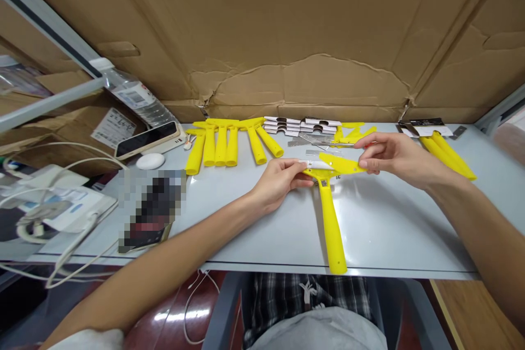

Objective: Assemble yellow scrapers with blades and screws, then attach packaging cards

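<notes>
A yellow plastic scraper (pixel 331 219) hangs handle-down in front of me over the near part of the table. My left hand (pixel 283 180) pinches the left end of its wide head, where a pale metal blade (pixel 318 165) lies along the top. At the right end, my right hand (pixel 394 158) has its fingers closed on a loose-looking yellow cover plate (pixel 342 164), which sits tilted over the head and partly hides the blade. A thin metal shaft (pixel 342 144) with a bit of red points left from the right fingers; its other end is hidden.
Several yellow scrapers (pixel 221 145) lie at the back left. Behind the hands are folded cards (pixel 301 124), metal blades (pixel 324 139) and yellow pieces (pixel 353 132). More yellow handles (pixel 449 156) lie right. A phone (pixel 147 139), bottle (pixel 135 95) and cables (pixel 65 251) crowd the left; cardboard (pixel 303 27) walls the back.
</notes>
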Demonstrator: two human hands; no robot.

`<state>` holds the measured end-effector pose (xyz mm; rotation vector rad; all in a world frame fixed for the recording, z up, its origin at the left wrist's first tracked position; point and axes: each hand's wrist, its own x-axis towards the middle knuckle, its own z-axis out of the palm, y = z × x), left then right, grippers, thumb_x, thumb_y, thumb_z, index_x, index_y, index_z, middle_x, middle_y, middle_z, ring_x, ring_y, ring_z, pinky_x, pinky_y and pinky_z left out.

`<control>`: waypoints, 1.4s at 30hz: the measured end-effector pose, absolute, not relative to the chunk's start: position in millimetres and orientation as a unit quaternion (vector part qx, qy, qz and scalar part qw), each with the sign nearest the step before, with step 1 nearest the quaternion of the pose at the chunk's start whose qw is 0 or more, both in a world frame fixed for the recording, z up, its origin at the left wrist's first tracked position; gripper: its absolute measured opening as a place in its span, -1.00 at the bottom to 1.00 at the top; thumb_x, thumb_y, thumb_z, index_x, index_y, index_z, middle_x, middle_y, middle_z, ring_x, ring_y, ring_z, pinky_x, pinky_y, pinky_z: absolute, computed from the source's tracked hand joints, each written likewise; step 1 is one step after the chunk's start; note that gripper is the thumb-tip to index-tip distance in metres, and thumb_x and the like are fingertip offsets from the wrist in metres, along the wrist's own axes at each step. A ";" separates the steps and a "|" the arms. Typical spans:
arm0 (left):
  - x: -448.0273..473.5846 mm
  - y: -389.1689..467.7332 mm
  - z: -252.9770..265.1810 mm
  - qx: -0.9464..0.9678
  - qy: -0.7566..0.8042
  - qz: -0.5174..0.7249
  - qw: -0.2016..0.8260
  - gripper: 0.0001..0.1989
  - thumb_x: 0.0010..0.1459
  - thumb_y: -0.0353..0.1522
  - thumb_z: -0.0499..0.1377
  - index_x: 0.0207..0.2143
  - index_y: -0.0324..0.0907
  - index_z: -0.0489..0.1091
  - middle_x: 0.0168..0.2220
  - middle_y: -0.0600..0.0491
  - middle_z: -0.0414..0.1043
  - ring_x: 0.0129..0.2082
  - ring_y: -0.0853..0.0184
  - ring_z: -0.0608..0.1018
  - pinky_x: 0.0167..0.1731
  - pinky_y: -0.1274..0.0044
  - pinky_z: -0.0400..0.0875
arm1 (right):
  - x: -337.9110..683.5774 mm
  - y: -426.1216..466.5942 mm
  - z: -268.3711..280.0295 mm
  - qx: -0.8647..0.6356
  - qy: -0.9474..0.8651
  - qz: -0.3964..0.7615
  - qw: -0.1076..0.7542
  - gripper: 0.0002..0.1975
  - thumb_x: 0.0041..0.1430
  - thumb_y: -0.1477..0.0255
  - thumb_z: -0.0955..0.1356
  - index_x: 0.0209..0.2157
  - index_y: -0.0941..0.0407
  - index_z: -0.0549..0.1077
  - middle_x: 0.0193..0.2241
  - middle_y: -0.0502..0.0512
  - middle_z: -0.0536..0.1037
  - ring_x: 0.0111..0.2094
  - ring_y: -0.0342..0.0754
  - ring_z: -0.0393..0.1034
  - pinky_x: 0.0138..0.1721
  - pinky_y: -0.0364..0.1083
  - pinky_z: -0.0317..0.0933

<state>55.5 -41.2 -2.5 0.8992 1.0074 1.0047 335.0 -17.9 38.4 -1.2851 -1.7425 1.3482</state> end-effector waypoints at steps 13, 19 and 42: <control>57.0 -44.0 0.8 0.412 0.411 0.424 0.694 -0.86 0.23 -0.43 0.30 -0.26 -0.34 0.66 -0.14 -0.19 0.65 -0.27 0.34 0.64 -0.26 0.55 0.60 | 313.1 -26.2 23.4 -0.463 -0.725 0.384 0.336 -0.63 0.18 0.06 0.46 -0.23 0.07 0.68 -0.26 0.14 0.66 -0.31 -0.06 0.44 -0.26 -0.03 0.29; 54.7 -42.9 -2.2 0.419 0.389 0.417 0.706 -0.83 0.26 -0.39 0.31 -0.19 -0.31 0.66 -0.06 -0.20 0.64 -0.20 0.31 0.65 -0.16 0.51 0.60 | 313.1 -26.6 21.8 -0.466 -0.725 0.373 0.343 -0.60 0.17 0.05 0.46 -0.22 0.10 0.68 -0.26 0.16 0.66 -0.31 -0.05 0.44 -0.28 -0.03 0.29; 55.6 -45.0 -2.8 0.412 0.364 0.439 0.710 -0.80 0.14 -0.35 0.42 -0.26 -0.34 0.64 -0.11 -0.18 0.64 -0.14 0.29 0.65 -0.06 0.48 0.59 | 307.0 -32.9 22.7 -0.420 -0.825 0.184 0.332 -0.78 0.29 0.24 0.39 -0.21 0.03 0.65 -0.16 0.17 0.59 -0.07 0.07 0.42 -0.03 0.08 0.24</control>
